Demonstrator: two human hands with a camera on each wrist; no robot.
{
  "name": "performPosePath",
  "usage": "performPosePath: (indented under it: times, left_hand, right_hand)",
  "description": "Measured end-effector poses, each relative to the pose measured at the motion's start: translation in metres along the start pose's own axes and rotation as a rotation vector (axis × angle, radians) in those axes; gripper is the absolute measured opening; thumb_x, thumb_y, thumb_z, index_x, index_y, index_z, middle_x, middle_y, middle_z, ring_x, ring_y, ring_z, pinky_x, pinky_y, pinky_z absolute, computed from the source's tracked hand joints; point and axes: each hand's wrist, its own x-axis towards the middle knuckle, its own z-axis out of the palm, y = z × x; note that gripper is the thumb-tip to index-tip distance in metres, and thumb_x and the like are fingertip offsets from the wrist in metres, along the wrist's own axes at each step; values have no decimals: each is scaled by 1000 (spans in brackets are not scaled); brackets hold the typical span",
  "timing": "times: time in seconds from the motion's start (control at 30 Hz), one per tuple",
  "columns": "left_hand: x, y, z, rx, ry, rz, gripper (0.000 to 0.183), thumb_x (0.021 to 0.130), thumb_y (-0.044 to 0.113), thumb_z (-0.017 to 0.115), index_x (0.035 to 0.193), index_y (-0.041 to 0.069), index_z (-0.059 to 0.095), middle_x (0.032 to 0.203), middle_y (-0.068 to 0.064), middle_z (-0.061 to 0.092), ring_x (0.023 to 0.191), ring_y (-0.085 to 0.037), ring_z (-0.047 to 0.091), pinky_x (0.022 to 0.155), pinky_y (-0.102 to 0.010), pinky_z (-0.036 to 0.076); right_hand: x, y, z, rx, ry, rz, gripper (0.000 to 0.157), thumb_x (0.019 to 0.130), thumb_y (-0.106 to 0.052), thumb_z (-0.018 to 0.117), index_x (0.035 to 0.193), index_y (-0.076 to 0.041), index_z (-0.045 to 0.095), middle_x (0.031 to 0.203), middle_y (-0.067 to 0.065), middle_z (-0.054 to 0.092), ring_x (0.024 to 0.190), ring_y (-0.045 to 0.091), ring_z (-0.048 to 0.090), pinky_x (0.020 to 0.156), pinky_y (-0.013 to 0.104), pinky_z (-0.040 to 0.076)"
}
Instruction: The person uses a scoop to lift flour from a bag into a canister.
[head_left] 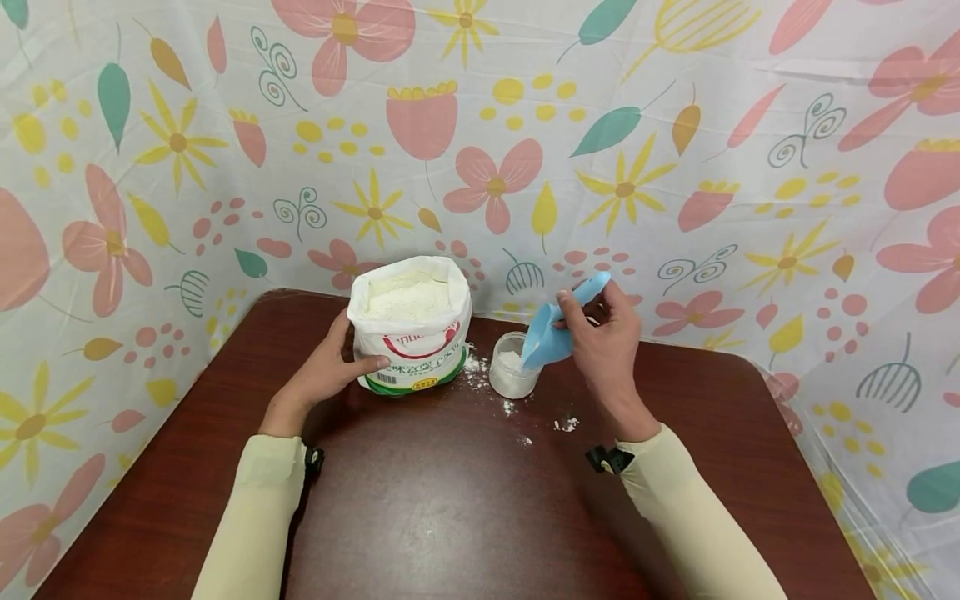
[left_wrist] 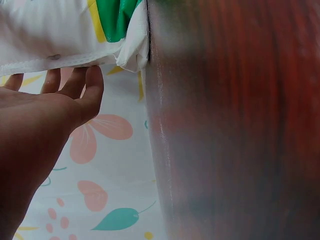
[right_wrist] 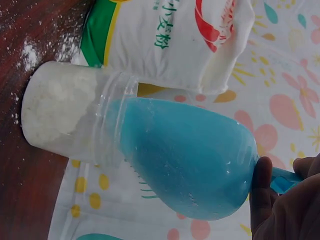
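Note:
A white bag of flour [head_left: 408, 333], open at the top and filled near its rim, stands on the table. My left hand [head_left: 326, 367] holds its left side, thumb across the printed front and fingers round the side and back. To the bag's right stands a clear plastic jar [head_left: 513, 379], partly filled with white flour [right_wrist: 60, 107]. My right hand [head_left: 606, 333] grips a light blue scoop [right_wrist: 190, 155] by its handle. The scoop is tilted down to the left, its lip inside the jar's mouth.
Spilled flour [head_left: 474, 371] lies between bag and jar, with small clumps [head_left: 567, 424] to the front right. The dark red-brown table [head_left: 450, 500] reaches back to a flower-patterned curtain [head_left: 525, 167], which hangs close behind the bag and jar and along both sides.

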Motion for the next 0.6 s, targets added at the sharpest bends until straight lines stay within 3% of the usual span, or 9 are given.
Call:
performPosePath:
  times: [0.17,0.6]
  left_hand:
    - [-2,1,0,14,-3,-34,110,93,22,85,169,43,9,160,-7,36,147,-32,37,117,-66,31]
    - [-2,3,0,8,-3,-29,110,93,21,85,170,41,9,164,-8,31,151,-31,31,120,-67,25]
  right_hand:
    - [-1,-27,4,-68,-48,-39,15,98,-3,75,102,8,66,83,15,65,74,43,68,68,33,62]
    - [-3,-28,4,-90,-77,-42,18,99,-3,75,109,9,67,88,14,67,80,46,69,70,30,62]
